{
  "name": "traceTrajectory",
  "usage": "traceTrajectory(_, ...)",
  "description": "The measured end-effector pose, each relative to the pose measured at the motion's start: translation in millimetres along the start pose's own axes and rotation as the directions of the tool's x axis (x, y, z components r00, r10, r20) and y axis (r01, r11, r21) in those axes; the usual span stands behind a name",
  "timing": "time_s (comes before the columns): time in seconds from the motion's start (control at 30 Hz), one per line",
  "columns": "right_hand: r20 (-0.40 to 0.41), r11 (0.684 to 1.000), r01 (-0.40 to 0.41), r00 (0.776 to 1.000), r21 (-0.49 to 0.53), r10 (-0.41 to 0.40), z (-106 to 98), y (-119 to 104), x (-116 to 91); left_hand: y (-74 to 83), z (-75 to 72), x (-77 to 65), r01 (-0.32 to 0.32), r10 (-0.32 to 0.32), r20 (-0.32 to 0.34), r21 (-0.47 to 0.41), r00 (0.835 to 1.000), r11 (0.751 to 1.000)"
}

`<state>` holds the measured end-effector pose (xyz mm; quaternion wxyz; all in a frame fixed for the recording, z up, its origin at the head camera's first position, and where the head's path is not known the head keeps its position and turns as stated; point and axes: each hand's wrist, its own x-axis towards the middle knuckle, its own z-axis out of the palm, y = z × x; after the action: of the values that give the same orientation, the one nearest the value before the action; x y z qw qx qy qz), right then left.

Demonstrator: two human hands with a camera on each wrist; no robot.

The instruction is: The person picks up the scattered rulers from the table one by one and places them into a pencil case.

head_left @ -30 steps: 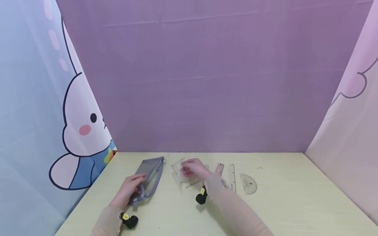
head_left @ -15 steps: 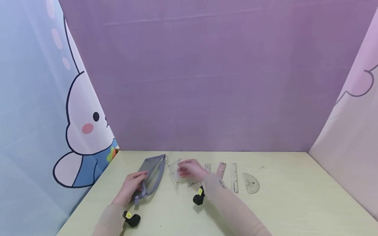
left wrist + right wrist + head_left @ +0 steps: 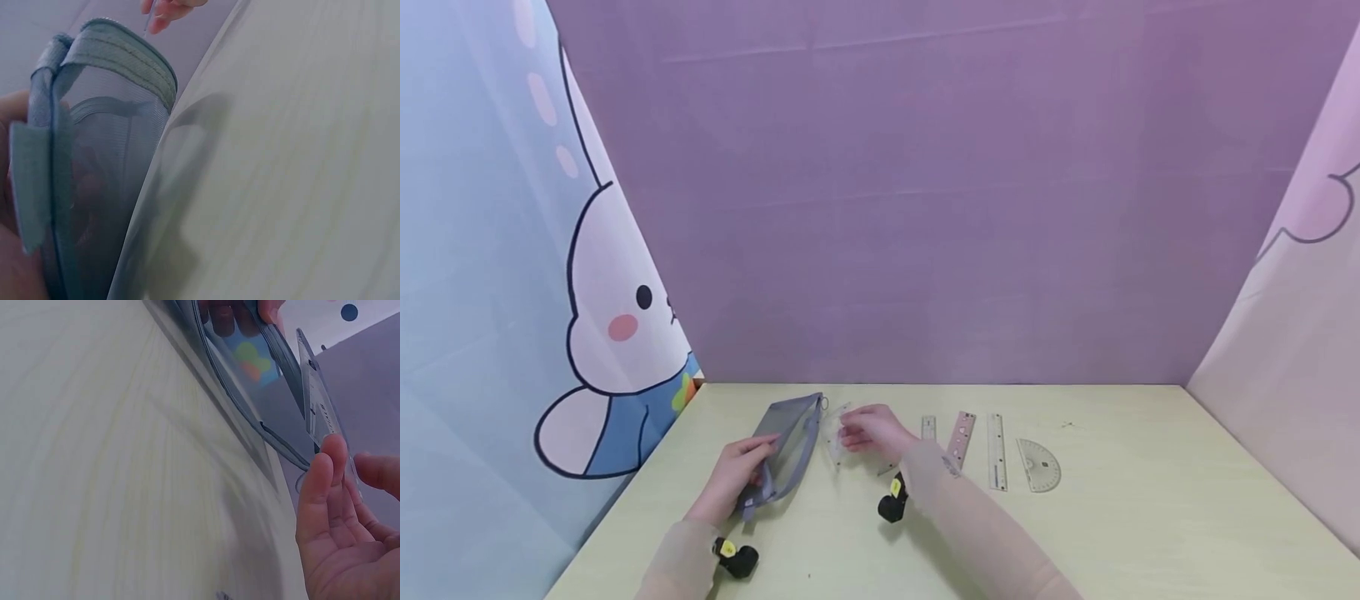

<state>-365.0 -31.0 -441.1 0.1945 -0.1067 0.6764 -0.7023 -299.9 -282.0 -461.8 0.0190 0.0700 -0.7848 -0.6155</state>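
Observation:
A grey-blue mesh zip pouch (image 3: 807, 454) lies at the left of the table with its mouth spread apart. My left hand (image 3: 733, 473) grips its near side; in the left wrist view the pouch's zipped rim (image 3: 125, 59) arches over the see-through mesh. A clear plastic set square (image 3: 832, 442) is pinched between the thumb and fingers of my right hand (image 3: 876, 429), just right of the pouch mouth and raised off the table. In the right wrist view, the set square (image 3: 317, 406) stands on edge beside the pouch opening, its lower part hidden by fingers.
Right of my right hand lie a short clear ruler (image 3: 928, 427), a pink ruler (image 3: 962, 436), a longer clear ruler (image 3: 997, 454) and a clear protractor (image 3: 1041, 467). Another clear piece (image 3: 887, 468) shows partly under my right wrist. A purple curtain (image 3: 940, 250) hangs behind the table.
My right hand has moved left with the set square, bringing it closer to the pouch mouth. My left hand keeps its grip on the pouch. The head view has shifted slightly.

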Motion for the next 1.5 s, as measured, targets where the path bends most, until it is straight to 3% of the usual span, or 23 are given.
traceTrajectory(0.27,0.024,1.000,0.002,1.000,0.000,-0.002,9.4,-1.3,1.5,-0.8,1.0,-0.7,0.009,-0.009,-0.005,0.012,1.000,1.000)
traceTrajectory(0.93,0.021,1.000,-0.014,1.000,-0.016,0.014,34.4,7.3,13.1,-1.3,5.9,-0.8,0.031,-0.030,0.014,-0.052,0.999,0.998)
traceTrajectory(1.5,-0.019,0.997,-0.064,0.998,-0.030,0.064,57.4,10.4,16.1,-3.0,8.9,-1.1,0.024,-0.022,0.027,-0.082,0.999,0.996)
